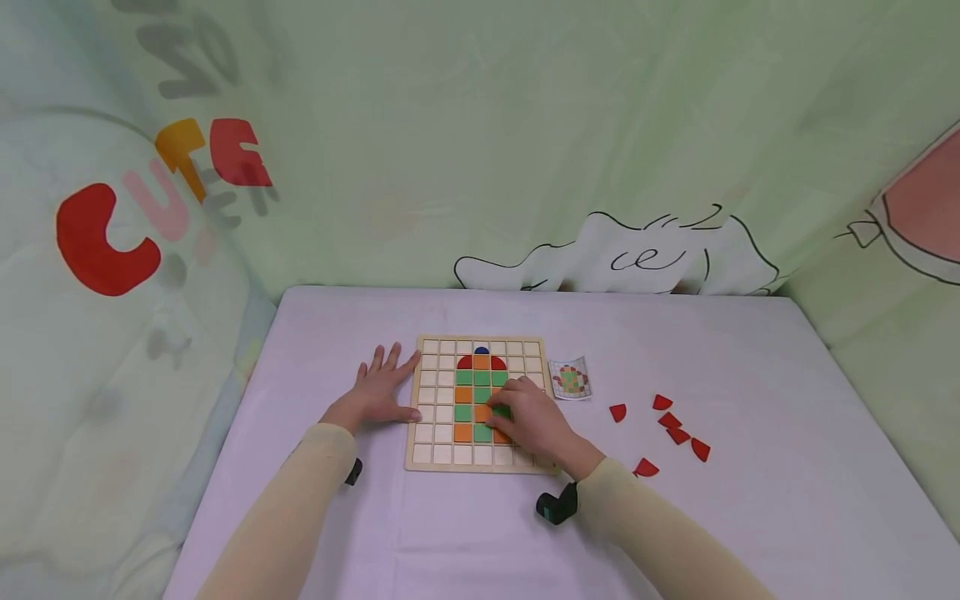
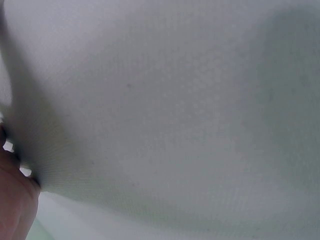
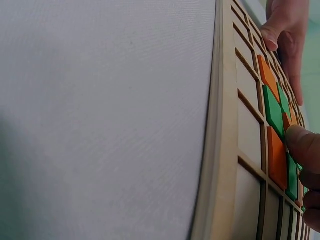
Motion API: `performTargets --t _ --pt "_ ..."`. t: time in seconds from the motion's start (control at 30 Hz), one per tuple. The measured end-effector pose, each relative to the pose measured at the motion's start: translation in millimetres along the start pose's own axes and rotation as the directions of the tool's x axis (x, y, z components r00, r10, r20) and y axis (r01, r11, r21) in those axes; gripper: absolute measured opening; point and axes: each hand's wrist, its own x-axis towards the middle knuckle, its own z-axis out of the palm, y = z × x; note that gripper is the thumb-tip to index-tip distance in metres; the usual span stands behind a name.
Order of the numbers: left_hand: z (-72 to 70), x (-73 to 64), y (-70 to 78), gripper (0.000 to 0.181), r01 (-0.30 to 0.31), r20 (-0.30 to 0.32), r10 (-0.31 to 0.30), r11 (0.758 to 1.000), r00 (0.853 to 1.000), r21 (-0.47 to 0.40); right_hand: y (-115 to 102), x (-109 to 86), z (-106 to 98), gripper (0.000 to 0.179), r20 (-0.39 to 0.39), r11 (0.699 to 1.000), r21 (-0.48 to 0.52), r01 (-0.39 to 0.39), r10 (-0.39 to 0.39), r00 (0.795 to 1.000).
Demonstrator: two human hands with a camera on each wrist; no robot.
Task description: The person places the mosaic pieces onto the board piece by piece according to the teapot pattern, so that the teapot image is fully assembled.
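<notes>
A wooden grid board lies on the table, with square green and orange tiles filling several cells in its middle columns. My left hand is spread at the board's left side, thumb and forefinger tips touching its rim. Over the lower middle of the board, my right hand has thumb and forefinger at opposite edges of an orange tile. A green tile lies just beneath these fingers. In the right wrist view the thumb meets the tiles beside a nearer orange tile.
Near the board's top sit red quarter-round pieces and a blue piece. A printed pattern card lies against the right side. Further right, several loose red pieces are scattered on the lilac tablecloth. Printed curtains stand behind.
</notes>
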Motion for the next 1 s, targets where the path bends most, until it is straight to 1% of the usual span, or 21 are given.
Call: performTargets --t 0.4,0.77,1.0 --pt "0.1 -0.1 0.5 0.107 0.009 0.001 -0.009 1.000 1.000 -0.007 -3.1 0.3 -0.4 0.024 -0.001 1.000 0.005 0.006 -0.006 1.000" --pt "-0.4 -0.4 1.3 0.107 0.008 0.006 -0.008 1.000 1.000 -0.002 -4.9 -0.1 -1.8 0.025 0.006 1.000 -0.022 0.001 -0.001 1.000" --pt "0.7 0.4 0.9 0.107 0.014 0.002 -0.014 1.000 1.000 0.003 -1.4 -1.4 -3.1 0.025 0.003 1.000 -0.025 -0.007 0.007 1.000"
